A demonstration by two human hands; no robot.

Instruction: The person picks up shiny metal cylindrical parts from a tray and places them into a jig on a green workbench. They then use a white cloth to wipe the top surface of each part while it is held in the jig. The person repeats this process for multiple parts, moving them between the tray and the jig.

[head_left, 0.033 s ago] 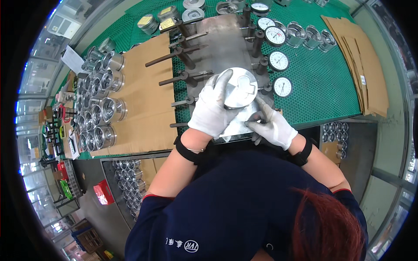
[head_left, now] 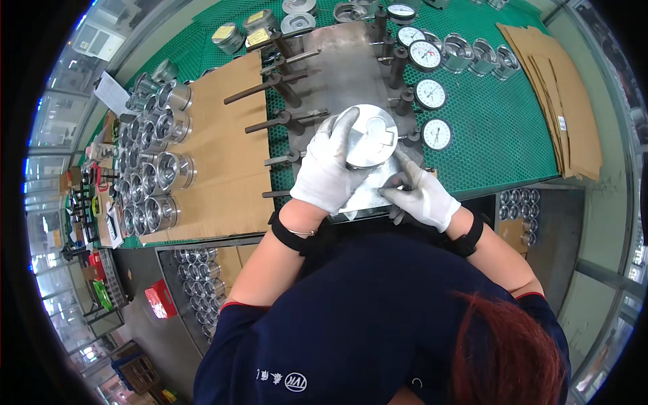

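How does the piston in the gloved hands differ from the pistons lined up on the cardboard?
The held piston sits on the grey metal plate, crown up, left hand gripping it. The cardboard pistons lie untouched in rows at the left, hollow undersides showing. The right hand rests beside the held one. All are shiny silver metal.

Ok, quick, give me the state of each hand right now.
Left hand: closed around the round metal part, gripping it from the side.
Right hand: fingers curled at the base of the metal part; whether it has a grip on anything cannot be told.
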